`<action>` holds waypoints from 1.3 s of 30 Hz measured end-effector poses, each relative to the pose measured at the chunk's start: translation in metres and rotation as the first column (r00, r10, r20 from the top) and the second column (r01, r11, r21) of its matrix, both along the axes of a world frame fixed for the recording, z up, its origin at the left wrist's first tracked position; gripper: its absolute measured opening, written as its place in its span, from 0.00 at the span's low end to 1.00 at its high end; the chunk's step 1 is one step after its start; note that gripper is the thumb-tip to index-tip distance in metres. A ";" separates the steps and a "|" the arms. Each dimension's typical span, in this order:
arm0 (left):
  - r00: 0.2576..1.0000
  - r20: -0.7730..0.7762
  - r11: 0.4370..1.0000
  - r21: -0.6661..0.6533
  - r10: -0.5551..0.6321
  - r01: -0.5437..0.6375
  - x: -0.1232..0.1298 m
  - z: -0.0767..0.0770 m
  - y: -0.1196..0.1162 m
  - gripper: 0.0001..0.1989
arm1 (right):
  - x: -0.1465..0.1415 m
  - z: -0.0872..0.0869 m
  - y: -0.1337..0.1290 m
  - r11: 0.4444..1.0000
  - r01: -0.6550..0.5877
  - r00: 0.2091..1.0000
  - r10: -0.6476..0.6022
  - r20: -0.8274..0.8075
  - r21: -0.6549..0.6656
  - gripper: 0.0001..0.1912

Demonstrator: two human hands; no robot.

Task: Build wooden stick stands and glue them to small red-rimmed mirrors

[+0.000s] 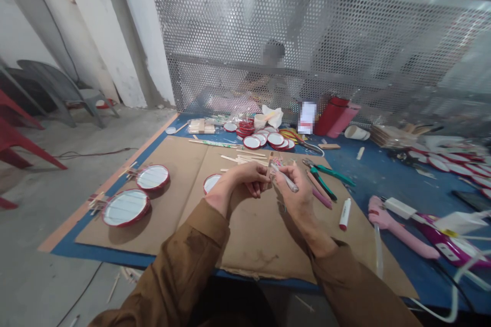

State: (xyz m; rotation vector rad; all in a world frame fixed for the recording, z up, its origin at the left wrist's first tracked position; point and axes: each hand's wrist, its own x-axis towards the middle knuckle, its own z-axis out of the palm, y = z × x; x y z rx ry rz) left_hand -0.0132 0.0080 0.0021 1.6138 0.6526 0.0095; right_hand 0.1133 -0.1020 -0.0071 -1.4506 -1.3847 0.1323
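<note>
In the head view my left hand [253, 176] pinches a thin wooden craft stick [270, 159], held upright above the cardboard sheet [253, 245]. My right hand [297, 191] is closed around a pale, pen-like tool [288, 182], whose front end meets the stick; its exact kind is too blurred to tell. Behind the hands lie several loose craft sticks [251, 155]. A round white disc with a red rim [211, 183] is partly covered by my left forearm. To the left, two red-rimmed round pieces [126, 207] rest on the cardboard with sticks poking out of their sides.
Right of my hands lie green-handled pliers [326, 184], a white marker with a red cap [344, 214] and a pink glue gun [402, 230] with cables. More red-rimmed discs [275, 139] are piled at the back, before a perforated metal panel [230, 25]. A person sits behind it.
</note>
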 end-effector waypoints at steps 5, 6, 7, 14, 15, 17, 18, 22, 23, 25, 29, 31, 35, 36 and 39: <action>1.000 0.002 1.000 -0.003 0.005 -0.005 0.000 0.000 -0.001 0.03 | 0.000 -0.001 0.002 1.000 -0.004 1.000 0.004 0.025 -0.013 0.09; 1.000 0.004 1.000 -0.007 0.005 -0.005 0.000 0.000 -0.001 0.03 | 0.000 -0.001 0.003 1.000 -0.007 1.000 0.007 0.027 -0.013 0.09; 1.000 0.006 1.000 -0.009 0.004 -0.004 0.000 0.000 0.000 0.04 | 0.000 -0.001 0.003 1.000 -0.010 1.000 0.011 0.023 -0.016 0.09; 1.000 -0.010 1.000 0.008 -0.002 0.002 0.001 -0.001 0.002 0.06 | 0.000 -0.001 0.002 1.000 -0.031 0.998 0.030 0.053 0.007 0.08; 1.000 -0.012 1.000 0.007 0.002 -0.001 0.001 -0.002 0.002 0.06 | 0.000 -0.001 0.002 0.999 -0.036 0.998 0.036 0.053 0.005 0.08; 1.000 -0.012 1.000 0.009 0.002 -0.002 0.001 -0.002 0.002 0.04 | 0.000 -0.001 0.002 0.999 -0.042 0.998 0.043 0.050 -0.005 0.07; 1.000 -0.012 1.000 0.012 0.002 -0.002 0.001 -0.002 0.002 0.03 | 0.000 -0.001 0.002 0.999 -0.043 0.998 0.043 0.048 -0.009 0.07; 1.000 -0.014 1.000 0.023 -0.004 0.004 0.001 -0.003 0.002 0.03 | 0.000 -0.001 0.002 0.999 -0.044 0.998 0.045 0.038 -0.016 0.08; 1.000 -0.014 1.000 0.025 -0.004 0.004 0.001 -0.003 0.003 0.03 | 0.001 -0.001 0.001 0.999 -0.045 0.998 0.045 0.032 -0.023 0.08; 1.000 -0.013 1.000 0.025 -0.005 0.005 0.001 -0.004 0.003 0.03 | 0.001 0.000 0.000 0.998 -0.042 0.999 0.043 0.019 -0.044 0.09; 1.000 -0.019 1.000 0.016 -0.007 0.007 0.001 -0.006 0.004 0.04 | 0.000 0.001 -0.002 0.996 -0.042 0.999 0.043 0.002 -0.077 0.10; 1.000 -0.011 1.000 0.009 -0.008 0.008 0.001 -0.005 0.004 0.04 | 0.001 0.002 -0.003 0.997 -0.023 1.000 0.022 -0.016 -0.068 0.10; 1.000 0.010 1.000 0.004 -0.006 0.006 0.000 -0.001 0.001 0.05 | 0.001 0.002 -0.003 0.999 0.027 0.999 -0.028 -0.029 -0.037 0.10; 1.000 0.008 1.000 0.007 -0.002 0.002 0.000 -0.001 0.001 0.05 | 0.001 0.002 -0.003 0.999 0.027 0.999 -0.028 -0.028 -0.039 0.10; 1.000 0.006 1.000 0.016 0.001 -0.001 -0.001 -0.001 0.000 0.06 | 0.000 0.003 -0.003 0.998 0.010 1.000 -0.012 -0.029 -0.056 0.09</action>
